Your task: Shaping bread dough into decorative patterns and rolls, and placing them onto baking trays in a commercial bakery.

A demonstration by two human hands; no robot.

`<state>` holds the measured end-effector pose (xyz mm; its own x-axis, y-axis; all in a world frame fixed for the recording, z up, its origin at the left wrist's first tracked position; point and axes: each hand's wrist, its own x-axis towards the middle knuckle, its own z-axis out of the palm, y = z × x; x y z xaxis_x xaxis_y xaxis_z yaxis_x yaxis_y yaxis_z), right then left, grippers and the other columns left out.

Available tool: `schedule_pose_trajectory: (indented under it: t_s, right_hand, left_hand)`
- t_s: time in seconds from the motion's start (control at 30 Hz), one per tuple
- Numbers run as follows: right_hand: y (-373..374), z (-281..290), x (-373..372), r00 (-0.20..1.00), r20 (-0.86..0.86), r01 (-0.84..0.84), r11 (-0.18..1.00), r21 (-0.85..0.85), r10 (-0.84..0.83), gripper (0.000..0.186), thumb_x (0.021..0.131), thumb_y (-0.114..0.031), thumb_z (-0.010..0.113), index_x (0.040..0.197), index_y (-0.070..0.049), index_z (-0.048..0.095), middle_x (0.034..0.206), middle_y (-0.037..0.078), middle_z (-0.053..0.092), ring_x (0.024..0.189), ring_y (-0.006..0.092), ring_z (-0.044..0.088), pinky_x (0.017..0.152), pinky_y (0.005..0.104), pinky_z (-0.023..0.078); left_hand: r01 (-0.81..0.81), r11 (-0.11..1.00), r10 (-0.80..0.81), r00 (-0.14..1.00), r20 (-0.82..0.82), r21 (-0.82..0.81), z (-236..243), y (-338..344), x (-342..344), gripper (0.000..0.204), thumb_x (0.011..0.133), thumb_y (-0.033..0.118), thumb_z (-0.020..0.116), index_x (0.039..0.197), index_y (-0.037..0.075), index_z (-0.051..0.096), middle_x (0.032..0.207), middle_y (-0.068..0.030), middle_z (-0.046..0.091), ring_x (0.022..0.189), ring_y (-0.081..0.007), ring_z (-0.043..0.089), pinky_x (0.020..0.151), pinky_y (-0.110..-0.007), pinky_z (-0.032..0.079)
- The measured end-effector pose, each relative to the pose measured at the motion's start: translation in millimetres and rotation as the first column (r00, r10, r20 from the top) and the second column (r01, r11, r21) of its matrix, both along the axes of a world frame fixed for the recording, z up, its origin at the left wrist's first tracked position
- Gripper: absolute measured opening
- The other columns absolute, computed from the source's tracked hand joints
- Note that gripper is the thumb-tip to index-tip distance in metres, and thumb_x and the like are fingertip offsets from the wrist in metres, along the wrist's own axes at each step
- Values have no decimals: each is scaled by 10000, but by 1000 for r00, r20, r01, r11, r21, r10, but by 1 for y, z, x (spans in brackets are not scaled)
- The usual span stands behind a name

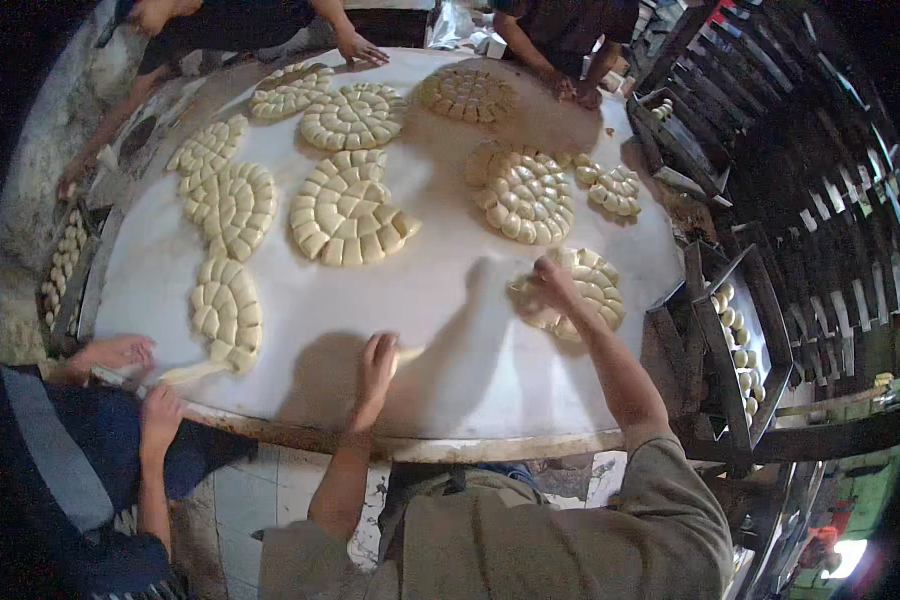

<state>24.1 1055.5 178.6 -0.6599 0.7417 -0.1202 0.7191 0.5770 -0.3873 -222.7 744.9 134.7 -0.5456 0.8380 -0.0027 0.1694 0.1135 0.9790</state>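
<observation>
At the table's near edge, my left hand (376, 362) is closed on a thin strip of dough (408, 355), whose pale end sticks out to the right. Farther right, my right hand (552, 284) reaches down with curled fingers onto the left side of a round of cut dough pieces (598, 290). Its fingertips are partly hidden, and they seem to grip dough there. Just beyond lies a shiny spiral of dough pieces (530, 198), with a smaller cluster of pieces (615, 190) to its right. A large dough spiral (348, 215) rests toward the middle left.
Around the pale table (390, 300) other people work: a person's hands (155, 385) at near left, a hand (362, 48) at far left, and hands (575, 92) at the far side. Wooden trays with dough balls (745, 350) stand at the right, beside dark slatted racks (820, 150).
</observation>
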Motion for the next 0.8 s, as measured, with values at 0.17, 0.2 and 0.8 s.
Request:
schedule_pose_trajectory:
  t_s: [0.17,0.2,0.8]
  right_hand:
    - [-25,1,-46,621,-585,417,852,-317,-521,241,897,-173,492,1044,15,454,814,82,487,720,161,472,632,327,426]
    - [-45,5,-62,638,-687,258,937,-233,-347,264,894,-161,495,1087,8,434,849,96,478,735,177,463,647,327,423]
    - [-193,-12,198,812,-123,583,781,225,-571,560,858,-374,533,1234,16,389,1212,255,447,1174,377,393,1003,469,287]
  left_hand:
    - [161,972,-228,805,547,168,14,-113,-12,353,978,305,357,1006,20,562,852,-80,611,781,-181,589,719,-303,485]
    - [-40,983,-117,612,782,179,22,-121,-10,350,982,306,340,987,37,564,815,-72,606,758,-171,588,701,-305,494]
    - [190,957,-288,605,-742,-217,35,8,66,337,624,250,764,829,85,554,913,-104,535,904,-303,473,784,-463,350]
